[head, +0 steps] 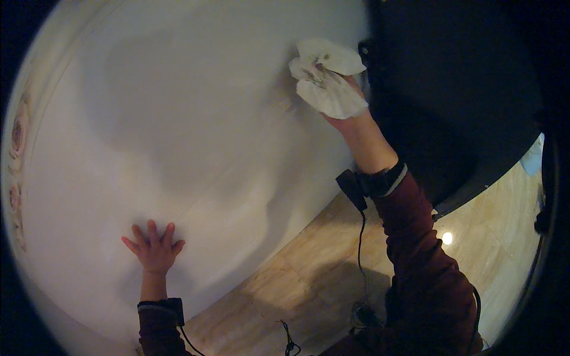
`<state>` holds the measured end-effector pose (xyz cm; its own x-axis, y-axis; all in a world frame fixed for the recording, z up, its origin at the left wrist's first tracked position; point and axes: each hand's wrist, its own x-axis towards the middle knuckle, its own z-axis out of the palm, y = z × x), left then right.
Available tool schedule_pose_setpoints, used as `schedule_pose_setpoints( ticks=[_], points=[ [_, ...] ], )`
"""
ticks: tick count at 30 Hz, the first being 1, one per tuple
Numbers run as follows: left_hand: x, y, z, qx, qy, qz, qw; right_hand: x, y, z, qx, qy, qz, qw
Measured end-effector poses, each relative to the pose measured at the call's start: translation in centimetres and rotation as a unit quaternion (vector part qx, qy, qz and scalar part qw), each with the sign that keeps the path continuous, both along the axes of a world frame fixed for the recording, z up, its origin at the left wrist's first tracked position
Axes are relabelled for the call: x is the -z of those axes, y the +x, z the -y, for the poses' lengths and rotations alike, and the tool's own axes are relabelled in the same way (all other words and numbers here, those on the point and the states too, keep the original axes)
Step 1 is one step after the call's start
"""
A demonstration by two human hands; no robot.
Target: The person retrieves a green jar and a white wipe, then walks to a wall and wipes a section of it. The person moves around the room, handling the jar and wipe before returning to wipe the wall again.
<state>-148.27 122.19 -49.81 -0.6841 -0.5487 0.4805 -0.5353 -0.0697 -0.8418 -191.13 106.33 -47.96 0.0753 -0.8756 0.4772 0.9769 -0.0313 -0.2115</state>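
My left hand [155, 253] presses flat against a pale, smooth wall-like surface [213, 133], its fingers spread and nothing in it. Higher up and to the right, my right hand [342, 123] holds a crumpled white cloth or tissue [331, 95] against the same surface. Dark smudges mark the middle of the cloth, which hides most of my fingers. A faint brownish patch [285, 104] shows on the surface just left of the cloth.
A large black panel [449, 98] stands close beside my right hand and forearm. Below lies a beige marble-look tile floor [276, 285]. Black cables [360, 244] hang from the devices strapped at both wrists. Rose-patterned trim [18, 133] runs along the far left.
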Motion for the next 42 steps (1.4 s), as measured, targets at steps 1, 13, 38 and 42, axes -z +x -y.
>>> schedule_pose_setpoints(
  ticks=[1, 13, 38, 42],
  points=[
    [-0.1, 0.1, -0.1, -0.006, 0.005, -0.003, 1.000, 0.2, -0.3, -0.2, -0.051, -0.048, 0.008, 0.998],
    [-0.4, 0.0, -1.2, -0.011, 0.012, 0.002, 1.000, -3.6, 1.2, 1.0, 0.509, -0.021, -0.361, 0.781],
    [0.2, 0.5, -2.0, -0.016, 0.078, -0.040, 0.996, -19.6, 2.6, 3.0, 0.747, 0.004, -0.566, 0.349],
    [0.1, 0.5, -2.1, -0.002, 0.066, -0.038, 0.997, -20.4, 7.7, 3.2, 0.802, 0.021, -0.440, 0.404]
  ],
)
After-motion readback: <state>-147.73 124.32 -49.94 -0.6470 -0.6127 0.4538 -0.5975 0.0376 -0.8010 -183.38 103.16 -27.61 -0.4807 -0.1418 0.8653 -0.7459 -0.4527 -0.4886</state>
